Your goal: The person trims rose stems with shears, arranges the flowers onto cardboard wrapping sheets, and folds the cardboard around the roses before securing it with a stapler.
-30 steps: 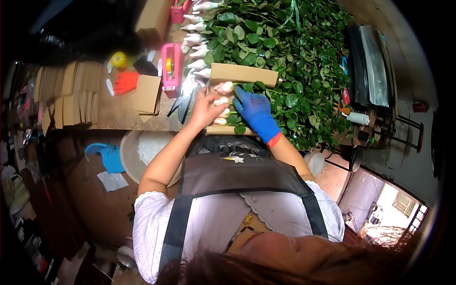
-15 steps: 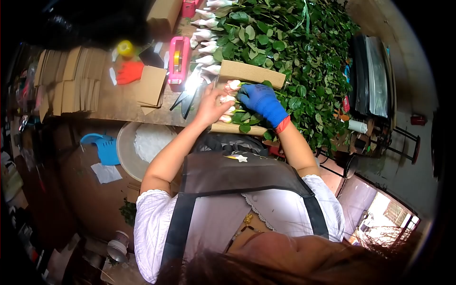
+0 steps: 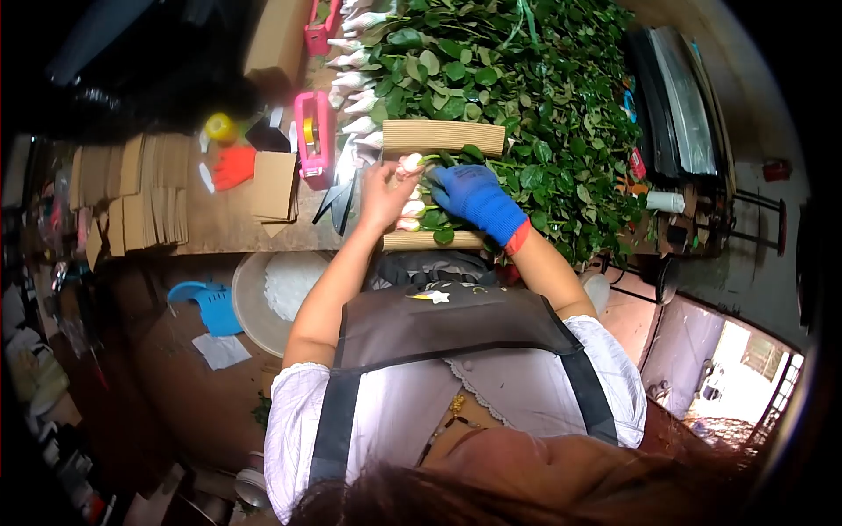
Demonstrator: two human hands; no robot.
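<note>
Between ribbed cardboard | bare left hand touching rosebuds | knit-gloved right hand

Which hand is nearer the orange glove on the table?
Left. The left hand is to the right of the orange glove; the right hand is farther right.
</note>
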